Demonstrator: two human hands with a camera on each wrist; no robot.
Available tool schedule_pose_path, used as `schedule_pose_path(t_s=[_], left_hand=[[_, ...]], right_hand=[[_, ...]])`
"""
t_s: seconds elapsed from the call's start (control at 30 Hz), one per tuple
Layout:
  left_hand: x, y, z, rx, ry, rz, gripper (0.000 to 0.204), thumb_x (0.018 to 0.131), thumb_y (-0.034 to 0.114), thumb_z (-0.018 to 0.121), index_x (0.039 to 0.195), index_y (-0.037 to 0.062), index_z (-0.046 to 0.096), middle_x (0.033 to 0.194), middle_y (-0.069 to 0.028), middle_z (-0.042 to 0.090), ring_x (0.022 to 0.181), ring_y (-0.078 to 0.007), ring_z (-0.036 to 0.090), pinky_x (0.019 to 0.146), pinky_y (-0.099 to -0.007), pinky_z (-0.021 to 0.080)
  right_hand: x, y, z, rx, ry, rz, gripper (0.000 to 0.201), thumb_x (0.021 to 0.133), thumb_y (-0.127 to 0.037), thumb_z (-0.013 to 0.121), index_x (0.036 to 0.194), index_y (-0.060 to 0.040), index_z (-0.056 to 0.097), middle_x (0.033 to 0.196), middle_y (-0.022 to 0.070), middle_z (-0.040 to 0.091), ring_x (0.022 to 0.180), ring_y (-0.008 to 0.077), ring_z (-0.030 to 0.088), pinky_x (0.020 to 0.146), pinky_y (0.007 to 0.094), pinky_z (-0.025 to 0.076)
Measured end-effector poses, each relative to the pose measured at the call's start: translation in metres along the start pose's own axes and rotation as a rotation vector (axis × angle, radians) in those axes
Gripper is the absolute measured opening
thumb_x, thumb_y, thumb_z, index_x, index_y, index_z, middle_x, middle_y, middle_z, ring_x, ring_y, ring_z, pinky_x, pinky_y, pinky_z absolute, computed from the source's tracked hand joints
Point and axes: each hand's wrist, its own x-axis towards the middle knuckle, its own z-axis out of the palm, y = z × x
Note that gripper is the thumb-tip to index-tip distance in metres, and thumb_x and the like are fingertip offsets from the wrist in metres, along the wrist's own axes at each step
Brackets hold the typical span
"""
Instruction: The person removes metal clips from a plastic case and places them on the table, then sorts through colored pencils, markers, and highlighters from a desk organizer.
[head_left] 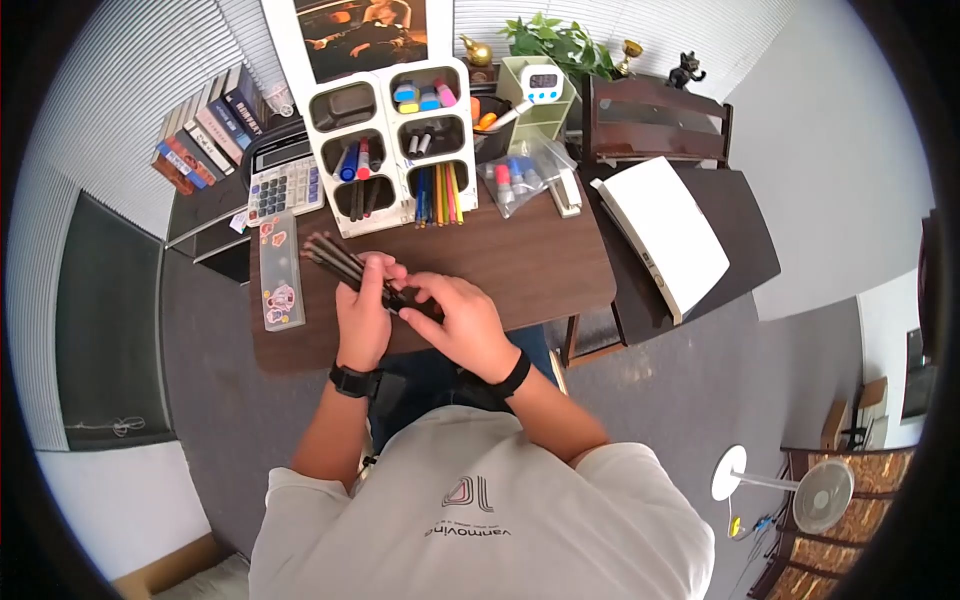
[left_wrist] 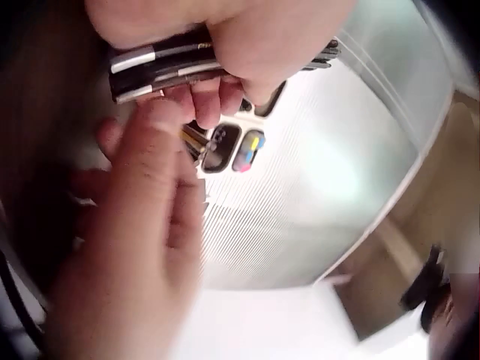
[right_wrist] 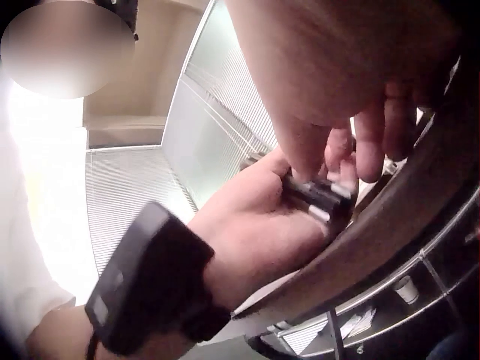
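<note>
A bundle of thin black pencils (head_left: 338,260) is gripped in my left hand (head_left: 364,322) over the front left of the desk. Their far ends fan out toward the upper left in the head view. White bands mark the near ends of the pencils (left_wrist: 154,71) in the left wrist view. My right hand (head_left: 465,325) is at those near ends, its thumb touching them and its fingers loosely extended. In the right wrist view, the left hand (right_wrist: 259,225) is below with the black ends poking out, partly covered by the right hand (right_wrist: 352,67).
Behind the hands stands a white organizer (head_left: 390,130) with markers, pens and coloured pencils. A sticker-covered pencil case (head_left: 281,285) and a calculator (head_left: 287,190) are on the left. A clear bag (head_left: 520,180), a stapler (head_left: 566,190) and a white box (head_left: 668,235) are toward the right.
</note>
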Motion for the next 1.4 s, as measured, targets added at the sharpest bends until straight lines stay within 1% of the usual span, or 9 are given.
schedule_pose_path(t_s=[0.03,0.13,0.4,0.47,0.6,0.77,0.97,1.2,1.4], left_hand=[[0.001,-0.001,-0.002,-0.005,0.013,0.010,0.032,0.113,0.030,0.055,0.117,-0.0009,0.064,0.106,-0.0107,0.071,0.100,-0.0188,0.068,0.093,-0.0356,0.055],[-0.003,-0.008,-0.018,-0.451,-0.011,-0.191,0.043,0.114,0.037,0.051,0.134,0.0001,0.057,0.136,-0.0183,0.064,0.132,-0.0315,0.060,0.117,-0.0511,0.048],[-0.006,-0.004,-0.020,-0.466,-0.117,-0.263,0.048,0.116,0.038,0.043,0.148,0.0046,0.052,0.140,-0.0132,0.065,0.132,-0.0292,0.061,0.117,-0.0513,0.047],[-0.006,-0.004,-0.020,-0.512,-0.136,-0.294,0.049,0.116,0.039,0.043,0.152,0.0066,0.050,0.141,-0.0112,0.064,0.133,-0.0271,0.060,0.115,-0.0499,0.048],[-0.008,0.009,-0.023,-0.524,-0.040,-0.349,0.047,0.115,0.038,0.048,0.154,0.0121,0.050,0.131,-0.0054,0.066,0.121,-0.0204,0.062,0.107,-0.0434,0.051],[-0.003,0.010,-0.036,-0.517,-0.092,-0.336,0.048,0.113,0.036,0.053,0.155,0.0121,0.049,0.124,-0.0050,0.066,0.113,-0.0192,0.064,0.104,-0.0430,0.053],[-0.010,0.011,-0.037,-0.531,-0.111,-0.405,0.050,0.115,0.036,0.046,0.159,0.0132,0.044,0.122,-0.0063,0.068,0.114,-0.0224,0.064,0.109,-0.0494,0.050],[-0.010,0.010,-0.044,-0.599,-0.134,-0.396,0.049,0.113,0.024,0.046,0.160,0.0118,0.041,0.127,-0.0114,0.068,0.121,-0.0263,0.064,0.110,-0.0525,0.050],[-0.006,-0.007,-0.049,-0.792,-0.204,-0.307,0.031,0.114,0.026,0.045,0.140,0.0099,0.053,0.139,-0.0155,0.066,0.134,-0.0305,0.059,0.116,-0.0534,0.045]], right_hand=[[-0.001,0.004,0.004,-0.084,0.028,-0.063,0.024,0.089,-0.015,0.081,0.111,-0.0067,0.072,0.092,0.0070,0.072,0.077,0.0237,0.068,0.068,0.0367,0.056],[-0.008,0.005,0.014,-0.136,0.012,-0.104,0.021,0.090,-0.016,0.080,0.107,-0.0078,0.071,0.090,0.0073,0.072,0.080,0.0263,0.069,0.070,0.0396,0.056],[-0.010,-0.013,0.017,-0.063,0.005,0.064,0.014,0.091,-0.014,0.078,0.101,-0.0069,0.070,0.082,0.0102,0.072,0.072,0.0288,0.070,0.068,0.0414,0.056],[-0.012,-0.013,0.016,0.028,0.008,0.192,0.011,0.094,-0.009,0.078,0.103,-0.0038,0.073,0.083,0.0095,0.074,0.069,0.0181,0.070,0.064,0.0312,0.056],[-0.005,-0.036,-0.009,0.022,0.206,0.163,0.015,0.094,-0.003,0.078,0.108,-0.0005,0.074,0.086,0.0071,0.077,0.079,0.0088,0.072,0.067,0.0242,0.056],[0.053,-0.073,-0.052,0.042,0.448,-0.327,0.028,0.085,0.008,0.079,0.112,0.0028,0.074,0.096,0.0119,0.074,0.077,0.0154,0.069,0.071,0.0283,0.055],[0.167,-0.063,-0.012,-0.294,0.364,-0.562,0.021,0.087,-0.005,0.076,0.108,-0.0053,0.073,0.093,0.0097,0.073,0.087,0.0291,0.071,0.075,0.0401,0.057],[0.197,-0.047,0.025,-0.497,0.206,-0.465,0.019,0.089,-0.014,0.077,0.107,-0.0102,0.075,0.089,0.0073,0.073,0.084,0.0298,0.071,0.070,0.0420,0.057],[0.105,-0.070,0.005,-0.252,0.146,-0.350,0.020,0.091,-0.023,0.080,0.104,-0.0089,0.076,0.089,0.0063,0.075,0.082,0.0301,0.071,0.071,0.0418,0.057]])
